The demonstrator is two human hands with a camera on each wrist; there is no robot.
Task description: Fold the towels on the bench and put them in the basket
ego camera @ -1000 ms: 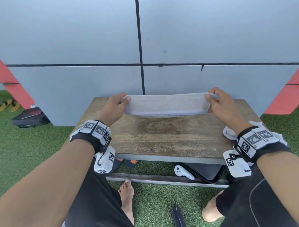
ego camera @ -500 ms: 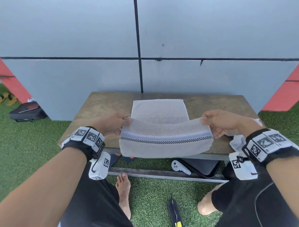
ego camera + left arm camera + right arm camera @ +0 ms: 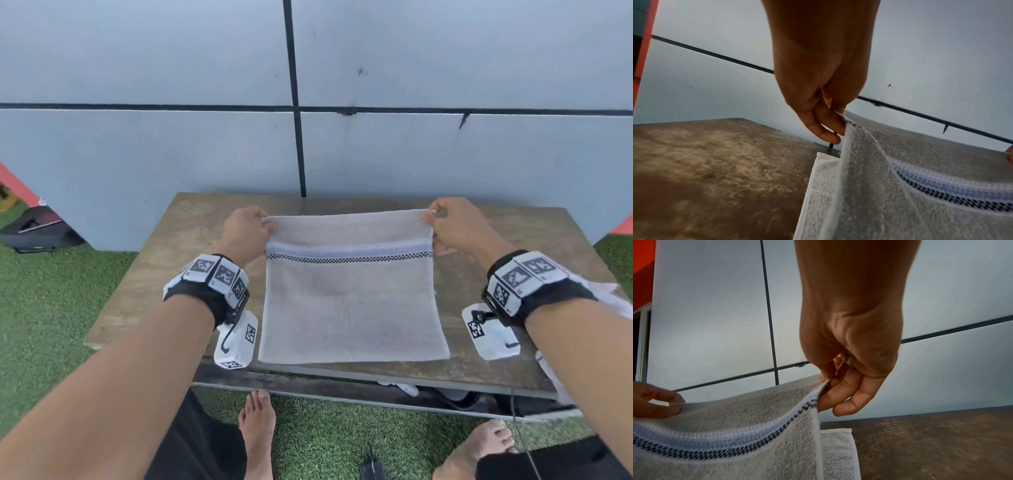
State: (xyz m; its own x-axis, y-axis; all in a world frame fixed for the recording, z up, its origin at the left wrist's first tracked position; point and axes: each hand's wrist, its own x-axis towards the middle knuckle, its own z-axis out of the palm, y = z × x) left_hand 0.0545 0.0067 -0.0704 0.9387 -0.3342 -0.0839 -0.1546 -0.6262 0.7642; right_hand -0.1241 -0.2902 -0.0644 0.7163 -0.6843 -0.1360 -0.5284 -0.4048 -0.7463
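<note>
A grey towel (image 3: 349,305) with a blue and black checked stripe lies folded over itself on the wooden bench (image 3: 164,274). My left hand (image 3: 248,228) pinches its far left corner and my right hand (image 3: 452,224) pinches its far right corner, holding the top layer's edge a little above the layer beneath. The left wrist view shows the towel (image 3: 900,186) hanging from my left hand (image 3: 830,125) over the lower layer. In the right wrist view my right hand (image 3: 840,386) pinches the towel (image 3: 735,426) at its striped edge. No basket is in view.
A crumpled white towel (image 3: 609,301) lies at the bench's right end. A grey wall (image 3: 205,147) stands right behind the bench. Below it are a white controller (image 3: 400,389), dark bags, green turf and my bare feet (image 3: 257,431). A black case (image 3: 37,229) sits far left.
Both hands drew the towel's held edge toward me, then carried it back over to the far side, so the towel now lies doubled on the bench.
</note>
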